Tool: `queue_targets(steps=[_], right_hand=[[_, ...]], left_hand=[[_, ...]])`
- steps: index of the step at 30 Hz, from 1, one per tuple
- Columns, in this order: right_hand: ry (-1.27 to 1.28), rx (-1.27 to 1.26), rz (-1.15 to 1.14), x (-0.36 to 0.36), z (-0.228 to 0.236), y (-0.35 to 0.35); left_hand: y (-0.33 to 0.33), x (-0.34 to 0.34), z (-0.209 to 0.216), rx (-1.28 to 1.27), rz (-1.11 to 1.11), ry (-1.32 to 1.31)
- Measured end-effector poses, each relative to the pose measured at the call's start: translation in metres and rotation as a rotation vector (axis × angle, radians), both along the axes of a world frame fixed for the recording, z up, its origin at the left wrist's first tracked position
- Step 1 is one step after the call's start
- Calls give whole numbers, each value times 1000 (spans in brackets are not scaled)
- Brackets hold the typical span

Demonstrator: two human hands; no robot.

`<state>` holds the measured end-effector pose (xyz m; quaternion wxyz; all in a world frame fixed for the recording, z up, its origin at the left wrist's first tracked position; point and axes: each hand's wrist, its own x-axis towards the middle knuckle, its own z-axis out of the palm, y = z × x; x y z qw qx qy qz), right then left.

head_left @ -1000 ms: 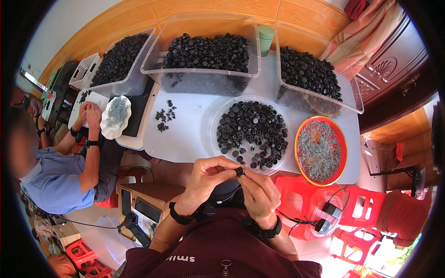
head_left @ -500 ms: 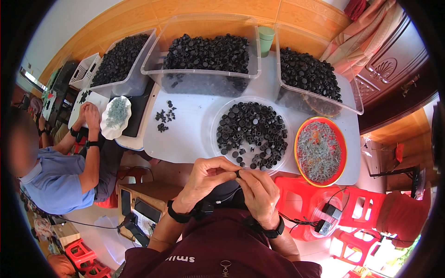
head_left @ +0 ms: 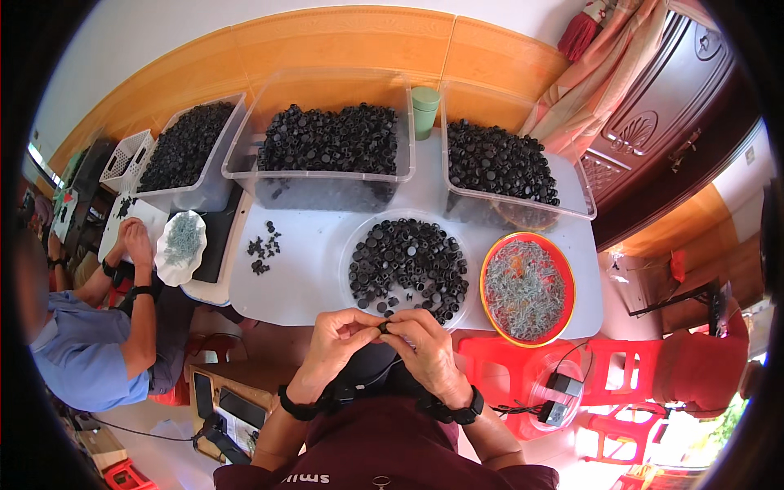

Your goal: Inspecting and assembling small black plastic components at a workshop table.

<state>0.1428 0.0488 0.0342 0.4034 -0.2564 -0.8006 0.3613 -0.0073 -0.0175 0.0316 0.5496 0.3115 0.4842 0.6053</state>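
Both my hands meet over the table's near edge, pinching one small black plastic piece (head_left: 383, 327) between their fingertips. My left hand (head_left: 336, 341) grips it from the left, thumb and forefinger pressed together. From the right, my right hand (head_left: 426, 353) closes on the same piece, and the fingers cover most of it. Just beyond them lies a round clear tray (head_left: 347, 260) filled with black round caps (head_left: 412, 260). To its right stands a red and yellow bowl (head_left: 569, 304) full of thin grey metal pins or screws (head_left: 525, 290).
Large clear bins (head_left: 318, 176) of black parts line the back, with a green canister (head_left: 425, 114) between two. Loose black pieces (head_left: 263, 247) lie left on the white table (head_left: 302, 278). A co-worker in blue (head_left: 86, 351) sits left, near a white dish (head_left: 175, 269). Red stools (head_left: 500, 359) stand right.
The whole view has shifted, so the table and hands appear lower and further left. My fingers remain closed on the small black piece, with the hands at a slightly different angle.
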Motion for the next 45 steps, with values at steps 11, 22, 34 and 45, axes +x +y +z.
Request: queue_targets(steps=[11, 22, 34, 45], right_hand=[[-55, 63, -13, -1, -2, 0], [-23, 60, -63, -7, -10, 0], [-1, -185, -114, -8, -17, 2], [-29, -54, -45, -1, -2, -3]], left_hand=[[0, 8, -7, 43, -39, 57], [2, 14, -10, 13, 2, 48], [0, 20, -19, 30, 67, 97], [0, 7, -16, -50, -4, -208]])
